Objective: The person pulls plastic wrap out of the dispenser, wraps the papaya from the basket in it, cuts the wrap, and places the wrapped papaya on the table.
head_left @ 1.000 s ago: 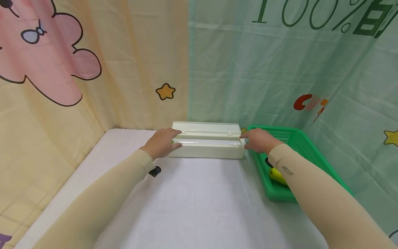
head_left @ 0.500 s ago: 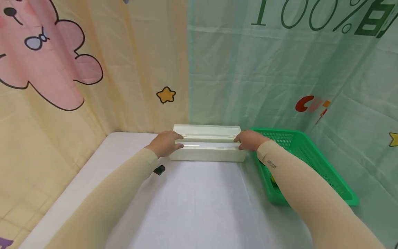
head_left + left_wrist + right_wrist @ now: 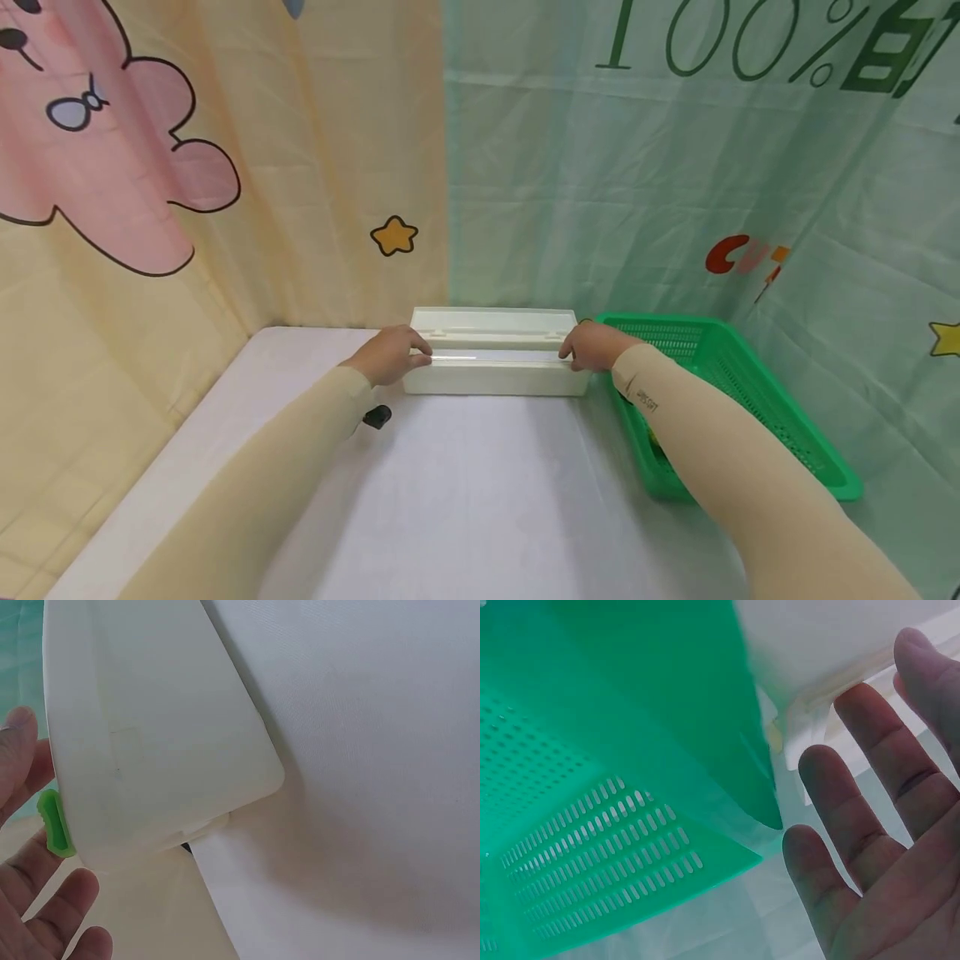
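A long white plastic wrap dispenser (image 3: 495,382) stands at the back of the table, its lid (image 3: 495,319) raised and leaning back. Shiny plastic wrap (image 3: 465,357) shows along its opening. At the left end, my left hand (image 3: 386,354) has thumb and forefinger at the opening, pinching the wrap's edge. My right hand (image 3: 596,346) pinches at the right end, its other fingers loosely bent in the right wrist view. A green slider (image 3: 55,823) sits on the dispenser's edge beside my left fingers. The left fingertips are partly hidden behind the box.
A green perforated basket (image 3: 787,417) stands right of the dispenser, under my right forearm; a bit of something yellow shows inside it. White cloth covers the table (image 3: 480,500). Printed curtains (image 3: 562,208) hang close behind and on both sides.
My right hand has moved left from the dispenser's end toward its opening. Fingers and thumbs of both hands have drawn closer together at the wrap. The lid has stayed raised.
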A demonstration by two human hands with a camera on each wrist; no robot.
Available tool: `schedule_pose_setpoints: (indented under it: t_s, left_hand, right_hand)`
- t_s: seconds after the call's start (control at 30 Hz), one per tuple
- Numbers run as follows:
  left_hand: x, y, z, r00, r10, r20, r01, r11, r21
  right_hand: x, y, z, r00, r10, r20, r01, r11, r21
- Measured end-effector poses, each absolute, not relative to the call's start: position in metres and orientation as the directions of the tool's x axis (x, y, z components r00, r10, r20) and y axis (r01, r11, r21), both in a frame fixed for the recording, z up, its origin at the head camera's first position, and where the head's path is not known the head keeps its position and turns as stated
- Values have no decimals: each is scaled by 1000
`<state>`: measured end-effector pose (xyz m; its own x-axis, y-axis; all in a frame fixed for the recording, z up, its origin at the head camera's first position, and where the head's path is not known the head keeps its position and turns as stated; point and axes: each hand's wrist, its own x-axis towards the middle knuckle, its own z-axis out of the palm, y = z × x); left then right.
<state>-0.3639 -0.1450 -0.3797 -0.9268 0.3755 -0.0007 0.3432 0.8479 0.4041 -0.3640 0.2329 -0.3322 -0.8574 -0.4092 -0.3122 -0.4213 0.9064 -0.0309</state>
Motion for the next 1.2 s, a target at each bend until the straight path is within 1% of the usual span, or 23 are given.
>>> schedule_pose_setpoints:
  t_s: [0.27, 0.43, 0.57, 0.83, 1.0, 1.2]
  left_hand:
    - [-363, -145, -383, -929, 370, -29, 322, 843, 431]
    - [-366, -144, -384, -930, 366, -22, 323, 845, 427]
    - [-369, -145, -385, -929, 370, -12, 331, 844, 422]
    - [-375, -145, -388, -926, 377, 12, 351, 848, 397]
    - [-376, -144, -389, -929, 370, 9, 343, 850, 401]
    - [-377, -141, -390, -921, 387, 43, 371, 840, 396]
  right_hand:
    - [-367, 228, -334, -870, -376, -321, -399, 917, 8]
    - [-369, 225, -333, -873, -385, -299, -403, 915, -1]
    - [-370, 223, -331, -876, -388, -286, -410, 912, 18]
    - [-369, 219, -331, -880, -379, -286, -402, 916, 22]
    - [-370, 218, -329, -870, -413, -271, -443, 894, 60]
    - [-371, 218, -329, -864, -433, -257, -466, 881, 84]
